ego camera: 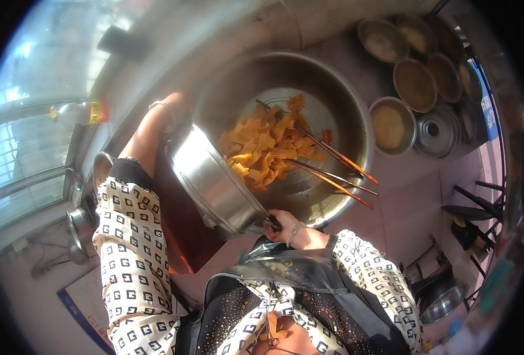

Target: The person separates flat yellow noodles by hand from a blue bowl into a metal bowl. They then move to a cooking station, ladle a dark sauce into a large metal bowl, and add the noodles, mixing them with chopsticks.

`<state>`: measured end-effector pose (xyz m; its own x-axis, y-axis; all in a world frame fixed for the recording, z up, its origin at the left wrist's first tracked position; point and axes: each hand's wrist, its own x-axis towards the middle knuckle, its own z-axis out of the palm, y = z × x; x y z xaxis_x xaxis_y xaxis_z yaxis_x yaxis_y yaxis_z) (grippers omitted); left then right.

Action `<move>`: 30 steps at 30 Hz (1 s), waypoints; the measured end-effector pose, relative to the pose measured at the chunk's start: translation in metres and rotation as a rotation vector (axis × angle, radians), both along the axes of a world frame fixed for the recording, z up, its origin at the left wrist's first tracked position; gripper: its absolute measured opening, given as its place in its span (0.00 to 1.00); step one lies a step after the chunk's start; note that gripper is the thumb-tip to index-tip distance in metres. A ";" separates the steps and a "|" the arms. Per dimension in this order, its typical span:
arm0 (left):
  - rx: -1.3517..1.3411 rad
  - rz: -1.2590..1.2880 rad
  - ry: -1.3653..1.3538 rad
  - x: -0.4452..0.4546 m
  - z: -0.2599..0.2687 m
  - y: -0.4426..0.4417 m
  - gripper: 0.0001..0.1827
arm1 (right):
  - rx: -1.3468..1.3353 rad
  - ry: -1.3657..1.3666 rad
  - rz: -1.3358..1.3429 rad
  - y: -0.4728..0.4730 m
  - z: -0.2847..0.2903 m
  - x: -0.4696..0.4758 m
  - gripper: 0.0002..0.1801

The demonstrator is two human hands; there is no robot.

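A stainless steel pot [219, 182] is tipped over the left rim of a large metal basin [348, 106]. My right hand [282, 225] grips its dark handle at the near end. At the pot's far end is my left hand [175, 106]; its fingers are blurred and partly hidden, so its hold is unclear. Broad, flat yellow-orange food pieces [266, 151] lie heaped in the basin beside the pot's mouth, with reddish bits among them. Several long chopsticks [341, 162] rest in the heap, their orange ends reaching over the basin's right rim.
Several bowls [415, 84] stand at the upper right, near a bowl of pale grainy food [388, 124] and a round metal lid [437, 131]. A bottle [80, 112] is by the window at left. Pans [444, 301] are at the lower right, a dark red surface [182, 230] under the pot.
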<state>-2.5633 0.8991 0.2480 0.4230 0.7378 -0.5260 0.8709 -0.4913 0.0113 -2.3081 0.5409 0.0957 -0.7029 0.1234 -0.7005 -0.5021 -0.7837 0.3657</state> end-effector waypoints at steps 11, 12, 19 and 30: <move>-0.023 -0.156 -0.079 -0.004 0.011 -0.008 0.10 | -0.084 -0.126 0.113 0.005 0.011 -0.001 0.12; -0.025 -0.054 -0.191 -0.005 0.014 -0.017 0.11 | -0.060 -0.149 0.122 0.006 0.011 0.002 0.12; -0.175 0.718 -0.394 0.019 0.072 -0.038 0.11 | 0.151 -0.226 -0.058 -0.005 0.027 -0.002 0.13; -0.078 0.121 -0.253 -0.048 0.026 -0.036 0.09 | 0.144 -0.283 0.057 0.003 0.028 0.018 0.12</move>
